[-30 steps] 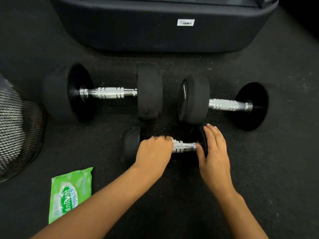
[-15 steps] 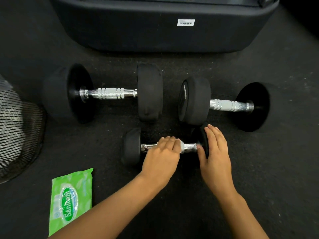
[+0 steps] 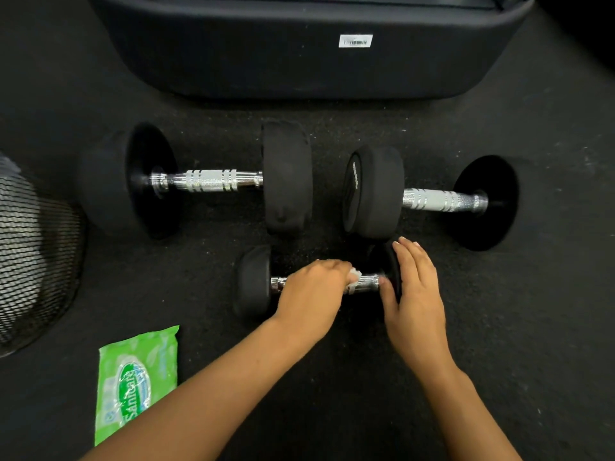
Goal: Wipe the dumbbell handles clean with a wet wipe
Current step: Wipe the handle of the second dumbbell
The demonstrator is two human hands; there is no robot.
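A small black dumbbell (image 3: 253,281) with a chrome handle (image 3: 367,282) lies on the dark floor in front of me. My left hand (image 3: 311,294) grips that handle with a white wet wipe (image 3: 354,277) wrapped round it; a corner of the wipe sticks out by my fingers. My right hand (image 3: 414,291) rests with straight fingers on the dumbbell's right head and steadies it. Behind lie two bigger dumbbells: the left one (image 3: 208,181) and the right one (image 3: 432,199), both with bare chrome handles.
A green pack of wet wipes (image 3: 136,380) lies on the floor at the lower left. A black mesh basket (image 3: 30,261) stands at the left edge. A large black padded block (image 3: 316,44) with a white label fills the back.
My left hand has slid along the small dumbbell's handle from its left end towards the right, and the wipe now shows beside my fingers. My right hand has stayed on the right head.
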